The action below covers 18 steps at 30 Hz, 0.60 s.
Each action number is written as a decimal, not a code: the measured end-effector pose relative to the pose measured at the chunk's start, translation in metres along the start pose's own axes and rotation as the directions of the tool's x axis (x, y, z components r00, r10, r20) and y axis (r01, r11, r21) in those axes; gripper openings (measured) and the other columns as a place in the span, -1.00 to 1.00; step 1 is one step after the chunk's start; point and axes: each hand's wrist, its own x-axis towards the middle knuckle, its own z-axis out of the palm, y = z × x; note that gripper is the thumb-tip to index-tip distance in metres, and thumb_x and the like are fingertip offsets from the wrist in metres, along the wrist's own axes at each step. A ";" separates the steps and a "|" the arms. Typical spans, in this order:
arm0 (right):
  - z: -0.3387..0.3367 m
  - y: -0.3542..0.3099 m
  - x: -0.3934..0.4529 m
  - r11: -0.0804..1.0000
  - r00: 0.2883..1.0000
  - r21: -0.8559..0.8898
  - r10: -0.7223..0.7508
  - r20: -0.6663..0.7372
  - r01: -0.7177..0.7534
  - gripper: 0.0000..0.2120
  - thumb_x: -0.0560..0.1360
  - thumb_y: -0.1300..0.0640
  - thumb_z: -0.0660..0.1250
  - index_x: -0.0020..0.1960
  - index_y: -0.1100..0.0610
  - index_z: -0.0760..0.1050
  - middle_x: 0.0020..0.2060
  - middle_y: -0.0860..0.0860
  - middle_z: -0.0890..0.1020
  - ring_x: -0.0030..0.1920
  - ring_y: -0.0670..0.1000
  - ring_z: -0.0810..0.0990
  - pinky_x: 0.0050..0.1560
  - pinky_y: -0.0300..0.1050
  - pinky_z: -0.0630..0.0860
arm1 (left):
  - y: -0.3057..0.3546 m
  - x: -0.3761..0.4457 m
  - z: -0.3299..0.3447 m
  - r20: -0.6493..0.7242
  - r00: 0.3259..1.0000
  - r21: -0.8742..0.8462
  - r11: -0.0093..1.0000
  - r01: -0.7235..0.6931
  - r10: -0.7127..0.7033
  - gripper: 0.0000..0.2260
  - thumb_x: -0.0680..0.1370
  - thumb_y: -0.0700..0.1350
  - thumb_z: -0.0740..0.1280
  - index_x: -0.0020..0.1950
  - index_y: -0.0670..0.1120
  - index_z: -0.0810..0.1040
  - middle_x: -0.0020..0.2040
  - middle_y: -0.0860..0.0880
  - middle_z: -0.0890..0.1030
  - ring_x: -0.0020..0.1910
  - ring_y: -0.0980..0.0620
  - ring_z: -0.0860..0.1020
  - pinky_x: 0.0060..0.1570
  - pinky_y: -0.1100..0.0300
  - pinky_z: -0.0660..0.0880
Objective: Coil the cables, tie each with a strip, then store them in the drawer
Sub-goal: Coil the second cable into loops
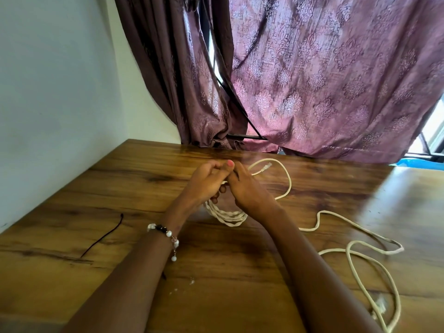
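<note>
The coiled white cable (225, 216) sits at the centre of the wooden table (72, 236), its loops hanging at six o'clock from both hands. The left hand (204, 182) has its fingers curled round the top of the bundle. The right hand (242, 186) meets it from three o'clock, fingertips pinching what looks like a thin dark strip (236, 174) at the top of the coil; the pinch is small and partly hidden. The tie is probably being closed across the bundle, whose strands run nine to three. A loose tail with its plug (266, 167) arcs away at one o'clock. A second white cable (355, 248) sprawls uncoiled at four o'clock, nearer the right hand. A spare dark strip (102, 237) lies at eight o'clock, nearer the left hand, with open tabletop around it. No drawer is in view.
</note>
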 end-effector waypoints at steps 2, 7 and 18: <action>-0.002 0.002 -0.002 0.998 0.996 0.013 0.069 -0.059 -0.069 -0.67 0.54 0.27 0.10 0.24 0.41 0.37 0.00 0.25 0.48 -0.05 0.28 0.52 -0.07 0.10 0.55 | 0.003 -0.002 -0.001 0.055 0.998 -0.005 1.000 0.012 -0.011 -0.76 0.56 0.03 0.30 0.10 -0.11 0.50 -0.31 -0.04 0.55 -0.55 0.23 0.48 -0.52 0.26 0.46; -0.005 0.003 -0.005 0.973 0.979 0.132 0.199 -0.046 -0.192 -0.71 0.43 0.43 0.20 0.14 0.40 0.43 0.01 0.30 0.44 -0.13 0.25 0.50 -0.21 -0.10 0.31 | -0.004 0.000 -0.008 0.168 0.982 -0.162 0.980 0.112 -0.085 -0.72 0.53 -0.06 0.34 0.20 -0.13 0.49 -0.15 -0.19 0.61 -0.30 -0.06 0.57 -0.27 0.12 0.53; -0.001 0.011 -0.001 0.877 0.951 0.472 0.212 -0.224 -0.084 -0.66 0.55 0.17 0.21 0.24 0.33 0.51 -0.02 0.23 0.54 -0.01 0.16 0.54 0.06 -0.11 0.44 | -0.008 0.008 -0.002 0.000 0.994 -0.487 0.868 0.099 -0.113 -0.83 0.61 -0.12 0.25 -0.14 -0.15 0.52 -0.41 -0.06 0.45 -0.62 0.19 0.28 -0.60 0.33 0.22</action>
